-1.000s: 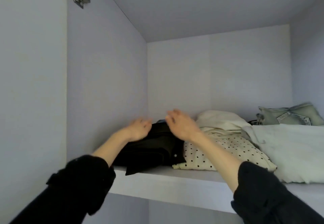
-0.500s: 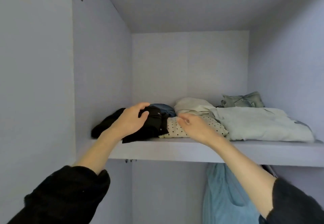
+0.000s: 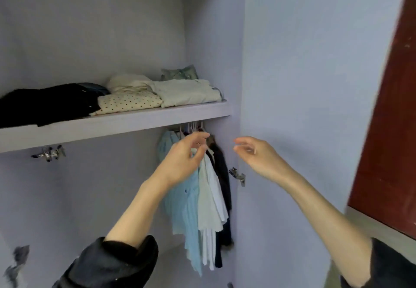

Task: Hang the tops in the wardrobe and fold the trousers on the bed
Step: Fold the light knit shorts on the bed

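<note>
Folded trousers lie along the wardrobe shelf (image 3: 117,125): a black pair (image 3: 45,104) at the left, a cream polka-dot pair (image 3: 130,103), a pale pair (image 3: 186,94), with cream cloth (image 3: 128,83) and denim (image 3: 180,74) behind. Under the shelf hang the tops: light blue (image 3: 182,211), white (image 3: 211,199) and dark (image 3: 224,175). My left hand (image 3: 184,159) hovers in front of the hanging tops with loosely curled fingers and nothing in it. My right hand (image 3: 254,157) hangs in the air to the right, relaxed and holding nothing.
The open wardrobe door (image 3: 304,107) stands close at the right, with a metal hinge (image 3: 237,176) beside the hanging tops. A dark red panel (image 3: 387,130) lies beyond it. Another hinge (image 3: 48,152) sits under the shelf at the left.
Both hands have left the folded trousers on the shelf and dropped below it. The view has swung right and down, bringing the hanging tops and the door into sight.
</note>
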Action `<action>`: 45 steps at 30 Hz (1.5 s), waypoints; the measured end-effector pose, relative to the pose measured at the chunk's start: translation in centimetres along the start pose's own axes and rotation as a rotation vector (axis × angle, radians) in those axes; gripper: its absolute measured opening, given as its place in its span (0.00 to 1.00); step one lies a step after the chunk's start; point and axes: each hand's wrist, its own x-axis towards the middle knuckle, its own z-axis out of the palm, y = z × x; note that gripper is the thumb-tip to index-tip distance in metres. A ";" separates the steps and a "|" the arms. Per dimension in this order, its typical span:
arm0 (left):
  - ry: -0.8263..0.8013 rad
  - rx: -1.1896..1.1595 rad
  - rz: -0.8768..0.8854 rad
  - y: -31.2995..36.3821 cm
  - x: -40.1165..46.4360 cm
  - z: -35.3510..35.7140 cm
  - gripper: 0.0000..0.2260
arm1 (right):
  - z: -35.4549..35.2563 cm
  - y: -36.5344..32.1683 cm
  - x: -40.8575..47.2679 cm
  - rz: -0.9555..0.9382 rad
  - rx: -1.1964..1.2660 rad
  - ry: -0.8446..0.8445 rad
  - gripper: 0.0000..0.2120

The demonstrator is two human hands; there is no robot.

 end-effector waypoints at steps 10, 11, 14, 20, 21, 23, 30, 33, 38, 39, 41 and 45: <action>-0.400 -0.418 0.184 19.4 -3.4 21.4 0.12 | -19.7 12.4 -20.4 0.387 -0.074 0.284 0.15; -0.436 -0.444 0.198 21.2 -3.8 23.5 0.12 | -21.6 13.6 -22.4 0.427 -0.081 0.324 0.14; -0.536 -0.515 0.263 28.1 -5.2 30.6 0.12 | -28.2 16.9 -29.6 0.537 -0.109 0.462 0.13; -0.741 -0.611 0.447 40.9 -8.1 42.9 0.12 | -38.8 21.3 -42.5 0.715 -0.130 0.711 0.12; -0.767 -0.630 0.464 42.5 -8.4 44.6 0.12 | -40.0 21.9 -44.1 0.733 -0.140 0.744 0.12; -0.844 -0.668 0.518 46.2 -9.4 48.9 0.12 | -42.6 23.3 -47.9 0.783 -0.161 0.829 0.10; -1.189 -0.691 0.671 54.7 -13.4 63.8 0.11 | -47.9 30.2 -58.5 1.065 -0.196 1.027 0.14; -1.343 -0.634 0.713 57.7 -15.4 71.9 0.11 | -50.0 34.8 -61.6 1.192 -0.208 1.113 0.14; -1.609 -0.510 0.767 59.8 -19.6 82.6 0.12 | -50.3 43.3 -65.4 1.430 -0.191 1.136 0.14; -1.667 -0.472 0.774 59.9 -20.8 84.8 0.12 | -49.9 45.4 -66.5 1.498 -0.193 1.116 0.13; -1.765 -0.395 0.804 59.6 -23.1 88.1 0.13 | -48.8 48.8 -68.9 1.635 -0.181 1.070 0.13; -1.891 -0.319 0.881 59.1 -27.2 92.4 0.14 | -46.9 53.3 -74.2 1.924 -0.290 0.991 0.15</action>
